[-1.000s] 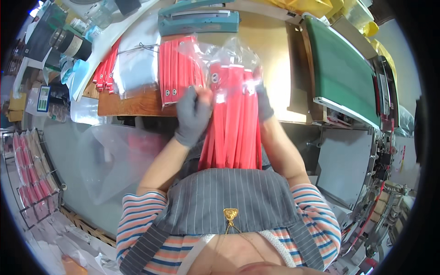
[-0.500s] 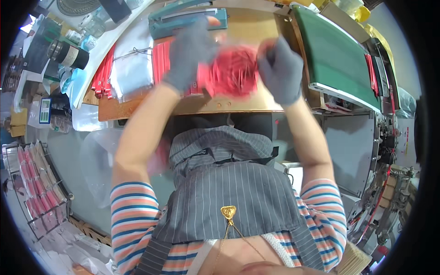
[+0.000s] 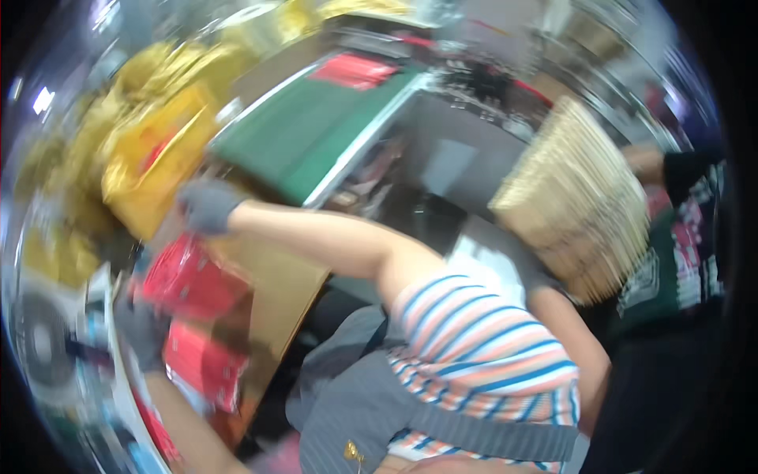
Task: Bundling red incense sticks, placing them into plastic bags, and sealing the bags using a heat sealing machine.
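The picture is strongly blurred. A clear bag of red sticks (image 3: pixel 185 276) hangs over the wooden table (image 3: pixel 276 292) at the left. My right hand (image 3: pixel 207 204), in a grey glove, grips the bag's upper end, with my bare arm stretched out to it. My left hand (image 3: pixel 142 332), also in a grey glove, holds the bag's lower left side. A second red pack (image 3: pixel 201 365) lies on the table just under the bag.
A green mat (image 3: pixel 316 134) lies beyond the table, with yellow bags (image 3: pixel 150 150) to its left. At the right a person in a dark shirt (image 3: pixel 679 261) holds a big stack of pale sticks (image 3: pixel 576 197) near my shoulder.
The view has swung hard to the right and turned blurry. My hands and the red bag now sit at the left, and the person with the pale stack has come into view.
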`<state>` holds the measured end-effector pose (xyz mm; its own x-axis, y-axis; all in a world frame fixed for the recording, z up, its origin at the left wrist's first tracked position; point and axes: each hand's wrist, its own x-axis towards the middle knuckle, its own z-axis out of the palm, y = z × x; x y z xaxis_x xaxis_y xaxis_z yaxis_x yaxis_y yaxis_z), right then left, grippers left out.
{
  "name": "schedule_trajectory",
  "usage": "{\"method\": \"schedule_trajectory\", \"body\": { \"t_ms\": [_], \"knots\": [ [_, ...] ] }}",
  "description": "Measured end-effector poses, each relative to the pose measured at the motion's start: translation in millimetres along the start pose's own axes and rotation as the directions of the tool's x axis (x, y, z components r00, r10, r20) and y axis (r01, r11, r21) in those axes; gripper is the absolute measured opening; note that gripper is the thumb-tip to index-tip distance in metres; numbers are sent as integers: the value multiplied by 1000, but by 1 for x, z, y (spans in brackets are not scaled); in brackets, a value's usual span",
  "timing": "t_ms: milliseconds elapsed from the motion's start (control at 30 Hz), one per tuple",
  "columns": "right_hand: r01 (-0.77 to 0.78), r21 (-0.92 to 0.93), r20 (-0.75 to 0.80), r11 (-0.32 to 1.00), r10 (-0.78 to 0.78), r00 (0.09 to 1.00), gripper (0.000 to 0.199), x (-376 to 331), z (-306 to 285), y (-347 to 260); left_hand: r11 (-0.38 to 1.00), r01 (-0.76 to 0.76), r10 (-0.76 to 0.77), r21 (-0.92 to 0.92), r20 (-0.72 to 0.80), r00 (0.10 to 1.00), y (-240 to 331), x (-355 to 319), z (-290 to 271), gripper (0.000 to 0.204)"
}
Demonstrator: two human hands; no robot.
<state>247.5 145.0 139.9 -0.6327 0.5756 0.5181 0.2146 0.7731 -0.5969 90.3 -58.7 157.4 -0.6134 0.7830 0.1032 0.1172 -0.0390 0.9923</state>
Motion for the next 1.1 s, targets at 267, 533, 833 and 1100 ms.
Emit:
{"method": "schedule_trajectory", "body": {
  "t_ms": [267, 533, 833, 1100],
  "knots": [
    [-193, -46, -77, 980, 189, 979, 9, -7, -48, -3, 963, -136, 94, 231, 183, 979, 3, 29, 21, 26],
    [294, -265, -194, 918, -350, 917, 104, -58, -53, -43, 970, -182, 139, 164, 239, 961, 24, 13, 58, 23],
    [159, 27, 1, 987, -159, 987, 29, -83, -55, -86, 916, -204, 384, -345, 609, 694, 72, -40, 57, 35],
    [-219, -614, -109, 758, 193, 975, 15, -112, -187, -141, 941, 208, -21, -267, 566, 824, -82, -43, 124, 41]
  ]
}}
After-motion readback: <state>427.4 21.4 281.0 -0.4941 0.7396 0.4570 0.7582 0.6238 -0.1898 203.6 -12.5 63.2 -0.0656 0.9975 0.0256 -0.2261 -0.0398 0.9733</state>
